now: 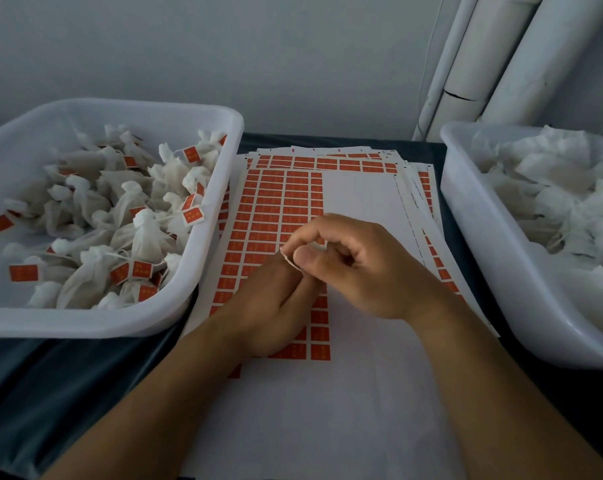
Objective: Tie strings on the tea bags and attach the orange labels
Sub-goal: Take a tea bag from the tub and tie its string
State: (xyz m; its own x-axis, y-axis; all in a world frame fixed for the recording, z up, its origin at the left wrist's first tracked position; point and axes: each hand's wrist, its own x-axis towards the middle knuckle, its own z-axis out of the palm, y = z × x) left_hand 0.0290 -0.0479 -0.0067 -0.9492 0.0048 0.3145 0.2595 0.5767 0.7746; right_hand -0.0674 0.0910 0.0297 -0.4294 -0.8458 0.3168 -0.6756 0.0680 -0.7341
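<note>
A white tub (220,188) on the left holds tied tea bags (127,216) with orange labels. On the centre label sheet (279,202), the left hand (276,306) lies with straight fingers, while the right hand (355,265) pinches a small peeled label (290,261) between thumb and forefinger. The right tub (473,216) holds untied bags (556,188).
</note>
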